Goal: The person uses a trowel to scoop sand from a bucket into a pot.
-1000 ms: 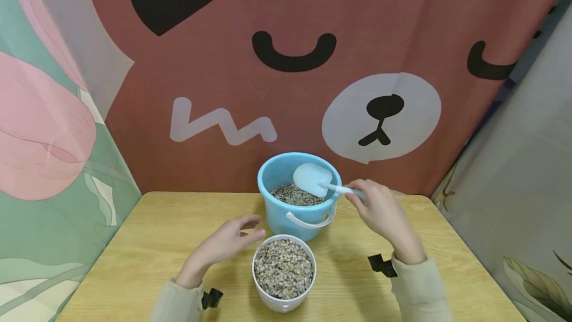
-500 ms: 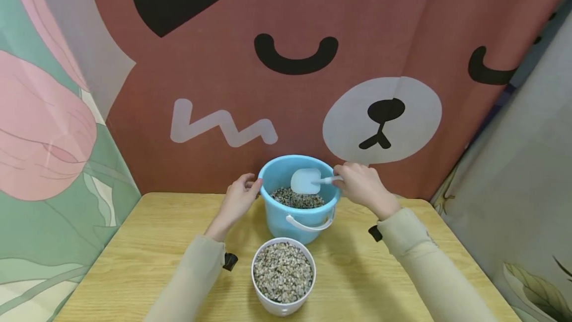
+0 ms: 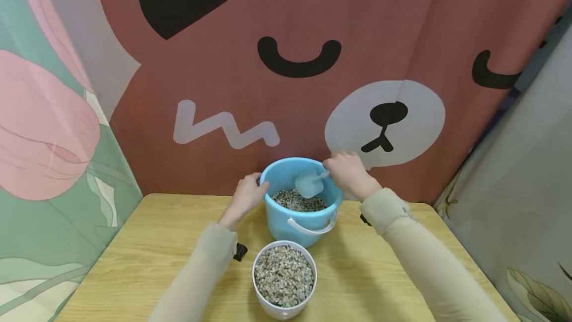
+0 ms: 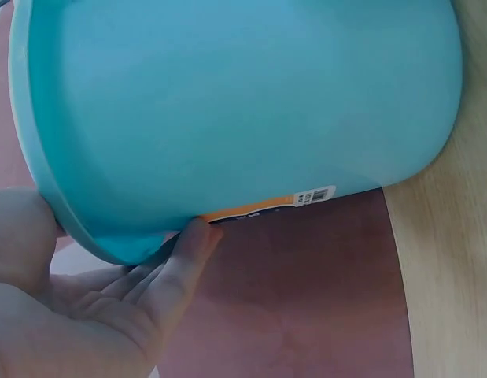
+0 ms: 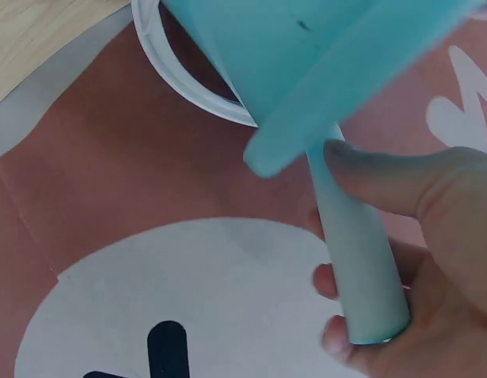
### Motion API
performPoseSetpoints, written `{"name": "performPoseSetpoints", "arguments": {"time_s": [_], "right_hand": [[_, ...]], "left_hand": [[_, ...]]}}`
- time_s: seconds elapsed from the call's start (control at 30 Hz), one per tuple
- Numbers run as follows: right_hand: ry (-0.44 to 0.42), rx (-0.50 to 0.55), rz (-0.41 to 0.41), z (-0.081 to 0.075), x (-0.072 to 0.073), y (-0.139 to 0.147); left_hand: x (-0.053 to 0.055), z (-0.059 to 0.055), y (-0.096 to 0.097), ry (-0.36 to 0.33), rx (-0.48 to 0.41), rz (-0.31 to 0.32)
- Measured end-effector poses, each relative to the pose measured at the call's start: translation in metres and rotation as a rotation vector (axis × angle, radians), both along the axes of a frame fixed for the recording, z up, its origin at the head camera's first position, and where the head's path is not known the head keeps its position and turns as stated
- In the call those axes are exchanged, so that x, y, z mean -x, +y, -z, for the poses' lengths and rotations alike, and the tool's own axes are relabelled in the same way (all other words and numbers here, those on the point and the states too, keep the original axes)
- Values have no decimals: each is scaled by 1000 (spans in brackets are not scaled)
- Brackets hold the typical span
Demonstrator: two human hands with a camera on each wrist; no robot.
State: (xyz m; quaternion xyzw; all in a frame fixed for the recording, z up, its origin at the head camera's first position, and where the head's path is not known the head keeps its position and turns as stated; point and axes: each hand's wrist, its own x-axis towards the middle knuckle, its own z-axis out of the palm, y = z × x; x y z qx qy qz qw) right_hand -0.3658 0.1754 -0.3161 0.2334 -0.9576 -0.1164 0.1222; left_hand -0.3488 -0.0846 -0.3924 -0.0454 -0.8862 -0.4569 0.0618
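Observation:
A blue bucket (image 3: 290,226) stands at the back of the table, with small gravel (image 3: 298,201) in its bottom. My left hand (image 3: 248,195) grips its rim on the left side, thumb inside and fingers outside; the left wrist view shows the fingers against the bucket wall (image 4: 251,102). In my right hand (image 3: 350,172) is a light blue toy shovel, held by its handle (image 5: 357,260). The shovel's blade (image 3: 309,185) hangs tilted inside the bucket, above the gravel. In front stands a white pail (image 3: 273,308), full to near its rim with gravel (image 3: 284,275).
The bucket's white handle (image 3: 311,230) hangs down its front right. The wooden table (image 3: 174,242) ends at a curtain (image 3: 214,173) with a bear print close behind the bucket. More printed curtains hang at both sides.
My left hand has moved from beside the white pail up to the bucket's rim and taken hold of it. My right hand has moved left and inward, tilting the shovel down into the bucket.

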Motion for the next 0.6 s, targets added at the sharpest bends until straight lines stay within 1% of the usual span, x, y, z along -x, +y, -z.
{"name": "performPoseSetpoints", "arguments": {"time_s": [0.1,0.17,0.27,0.33,0.43,0.5,0.6], "right_hand": [[74,-91,5,8,5,-5],[122,-155,7,18,8,-9],[171,-272,0,28,12,-15],[209,-338,-32,32,14,-19],[266,-400,-105,35,17,-24],[278,-416,-145,35,16,-25],[234,-431,-188,33,13,-23]], "left_hand": [[0,0,1,-1,-12,-3],[0,3,2,4,-19,-1],[0,5,4,11,-24,7],[0,5,4,15,-26,7],[1,5,3,28,-26,-11],[2,5,3,28,-28,-12],[2,5,1,17,-34,4]]}}
